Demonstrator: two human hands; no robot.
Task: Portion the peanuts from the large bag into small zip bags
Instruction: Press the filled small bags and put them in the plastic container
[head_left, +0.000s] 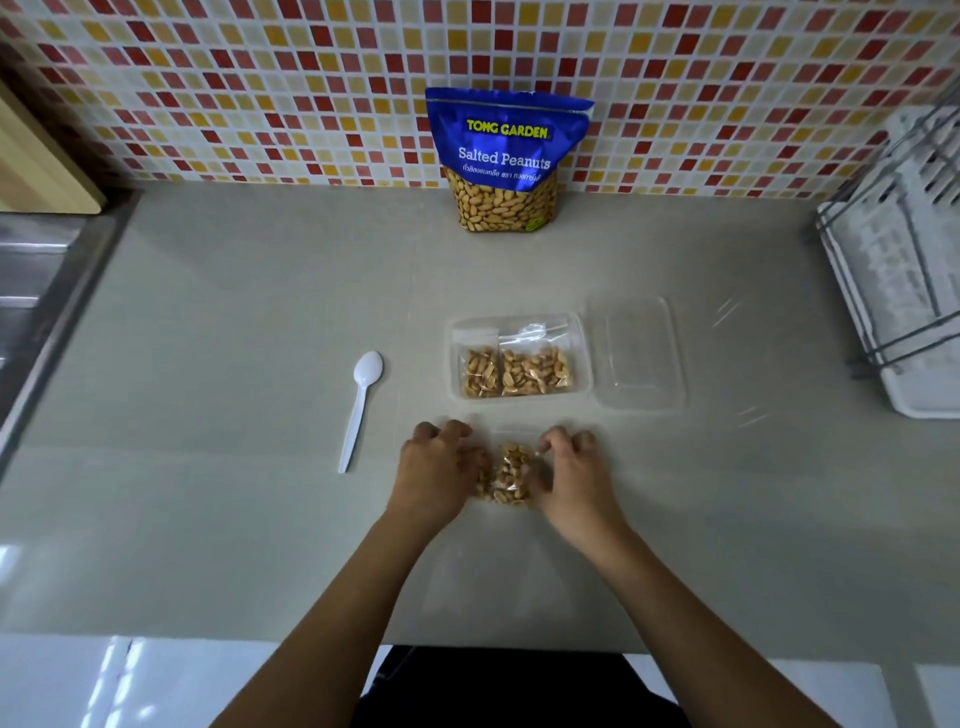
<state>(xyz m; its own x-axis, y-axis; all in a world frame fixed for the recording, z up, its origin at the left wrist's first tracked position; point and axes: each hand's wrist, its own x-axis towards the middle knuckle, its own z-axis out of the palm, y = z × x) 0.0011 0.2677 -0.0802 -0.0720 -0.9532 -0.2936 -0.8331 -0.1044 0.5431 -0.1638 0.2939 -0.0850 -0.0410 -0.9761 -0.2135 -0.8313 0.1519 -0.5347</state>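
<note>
A large blue bag of salted peanuts (503, 161) stands upright against the tiled wall at the back. On the counter in front of me lies a small clear zip bag (509, 475) holding peanuts. My left hand (439, 467) grips its left side and my right hand (571, 470) pinches its right top edge, fingers curled. Behind it a clear plastic tray (584, 358) holds two filled small zip bags (519, 371). A white plastic spoon (360, 410) lies to the left, bowl pointing away from me.
A clear plastic lid (636, 353) lies right of the tray. A white dish rack (904, 270) stands at the far right. A steel sink (31, 291) borders the counter on the left. The counter's front edge runs near my body.
</note>
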